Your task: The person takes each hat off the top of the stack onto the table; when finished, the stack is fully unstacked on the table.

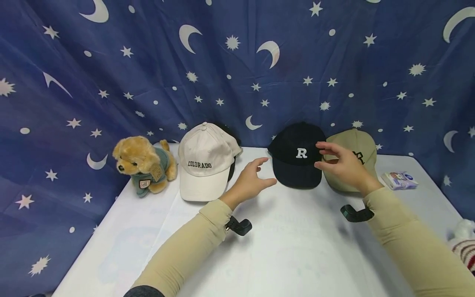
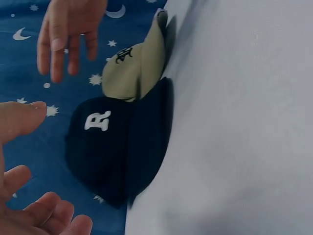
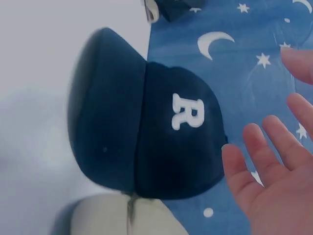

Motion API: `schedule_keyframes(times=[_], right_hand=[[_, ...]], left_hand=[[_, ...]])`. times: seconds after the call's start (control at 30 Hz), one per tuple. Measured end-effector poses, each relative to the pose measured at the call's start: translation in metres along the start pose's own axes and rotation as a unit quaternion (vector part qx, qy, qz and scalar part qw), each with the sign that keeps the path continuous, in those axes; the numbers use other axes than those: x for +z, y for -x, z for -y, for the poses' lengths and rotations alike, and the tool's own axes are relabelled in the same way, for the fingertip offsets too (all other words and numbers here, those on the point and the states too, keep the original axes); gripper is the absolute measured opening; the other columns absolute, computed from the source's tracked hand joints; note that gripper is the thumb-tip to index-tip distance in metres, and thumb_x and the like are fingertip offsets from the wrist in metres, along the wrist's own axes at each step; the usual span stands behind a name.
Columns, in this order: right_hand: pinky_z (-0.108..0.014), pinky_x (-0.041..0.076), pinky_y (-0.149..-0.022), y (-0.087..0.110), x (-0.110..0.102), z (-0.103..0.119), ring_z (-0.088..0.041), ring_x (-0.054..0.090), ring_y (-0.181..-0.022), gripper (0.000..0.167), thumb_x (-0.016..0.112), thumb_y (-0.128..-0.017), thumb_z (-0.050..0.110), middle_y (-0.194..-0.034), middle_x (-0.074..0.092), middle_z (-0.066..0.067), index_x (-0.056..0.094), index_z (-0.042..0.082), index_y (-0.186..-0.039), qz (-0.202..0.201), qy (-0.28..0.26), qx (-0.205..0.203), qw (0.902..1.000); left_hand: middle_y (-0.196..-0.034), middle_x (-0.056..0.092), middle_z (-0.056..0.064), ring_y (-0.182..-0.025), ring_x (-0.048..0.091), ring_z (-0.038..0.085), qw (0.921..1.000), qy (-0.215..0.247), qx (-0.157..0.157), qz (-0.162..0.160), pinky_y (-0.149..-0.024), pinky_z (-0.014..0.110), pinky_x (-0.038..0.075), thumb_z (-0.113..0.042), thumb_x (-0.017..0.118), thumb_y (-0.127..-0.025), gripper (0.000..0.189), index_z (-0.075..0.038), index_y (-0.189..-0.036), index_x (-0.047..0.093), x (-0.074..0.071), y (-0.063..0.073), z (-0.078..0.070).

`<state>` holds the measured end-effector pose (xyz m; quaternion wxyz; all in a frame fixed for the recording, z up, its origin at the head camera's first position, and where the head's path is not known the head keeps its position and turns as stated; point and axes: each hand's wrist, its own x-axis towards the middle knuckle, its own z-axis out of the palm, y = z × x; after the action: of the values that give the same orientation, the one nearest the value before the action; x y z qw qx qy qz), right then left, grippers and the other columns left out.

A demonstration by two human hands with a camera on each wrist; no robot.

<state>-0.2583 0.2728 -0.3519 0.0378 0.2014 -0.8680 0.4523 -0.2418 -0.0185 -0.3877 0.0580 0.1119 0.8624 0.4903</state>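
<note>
A dark navy baseball cap point(image 1: 297, 171) with a white letter R stands against the curtain at the back of the table. My left hand point(image 1: 249, 181) hovers to its left, fingers spread and thumb apart, holding nothing. On the other side, my right hand point(image 1: 343, 165) is raised with fingers and thumb parted, also holding nothing. In the head view it overlaps a khaki cap point(image 1: 354, 138) with a dark letter, hiding part of it. The right wrist view shows the navy cap point(image 3: 171, 152) beside the spread fingers point(image 3: 279, 142).
A cream cap point(image 1: 202, 181) reading COLORADO stands at the left, with a black cap partly hidden behind it. Left of that sits a plush dog point(image 1: 137, 154) in a green top. A small purple-and-white packet point(image 1: 400, 180) lies at the right. A striped plush item point(image 1: 464, 247) shows at the right edge.
</note>
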Motion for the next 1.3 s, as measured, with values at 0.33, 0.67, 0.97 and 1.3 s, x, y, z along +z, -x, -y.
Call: schedule_keyframes(times=[0.33, 0.67, 0.97, 1.3], right_hand=[[-0.04, 0.046, -0.096, 0.003, 0.031, 0.005, -0.038, 0.051, -0.122, 0.055, 0.071, -0.092, 0.006, -0.139, 0.05, -0.026, 0.049, -0.006, -0.141, 0.03, -0.01, 0.0, 0.9995], [-0.051, 0.045, -0.1, 0.0, 0.065, 0.005, -0.038, 0.051, -0.124, 0.058, 0.075, -0.091, 0.013, -0.142, 0.05, -0.022, 0.051, -0.002, -0.141, 0.061, -0.033, 0.025, 0.9973], [-0.052, 0.045, -0.101, -0.012, 0.095, 0.015, -0.035, 0.054, -0.123, 0.057, 0.077, -0.089, 0.014, -0.137, 0.055, -0.021, 0.054, 0.002, -0.14, 0.07, -0.038, 0.025, 0.9965], [-0.056, 0.042, -0.102, -0.033, 0.137, 0.029, -0.039, 0.052, -0.126, 0.053, 0.076, -0.089, 0.012, -0.146, 0.049, -0.016, 0.056, 0.0, -0.136, 0.068, -0.071, 0.001, 0.9952]], left_hand=[[-0.147, 0.046, 0.013, -0.132, 0.045, 0.03, 0.9993, 0.015, 0.019, -0.028, -0.105, 0.045, 0.042, -0.021, 0.078, -0.086, 0.071, -0.011, -0.149, 0.046, -0.035, 0.028, 0.015], [-0.146, 0.046, 0.015, -0.133, 0.044, 0.031, 0.9975, 0.032, -0.005, -0.063, -0.107, 0.048, 0.04, -0.016, 0.078, -0.084, 0.072, -0.007, -0.148, 0.046, -0.057, 0.049, 0.041], [-0.15, 0.043, 0.015, -0.133, 0.044, 0.033, 0.9949, 0.03, -0.016, -0.095, -0.108, 0.048, 0.039, -0.014, 0.078, -0.086, 0.07, -0.004, -0.147, 0.046, -0.08, 0.064, 0.064], [-0.148, 0.044, 0.016, -0.135, 0.043, 0.033, 0.9882, 0.034, -0.071, -0.132, -0.109, 0.045, 0.038, -0.018, 0.075, -0.09, 0.067, -0.005, -0.148, 0.043, -0.106, 0.078, 0.094]])
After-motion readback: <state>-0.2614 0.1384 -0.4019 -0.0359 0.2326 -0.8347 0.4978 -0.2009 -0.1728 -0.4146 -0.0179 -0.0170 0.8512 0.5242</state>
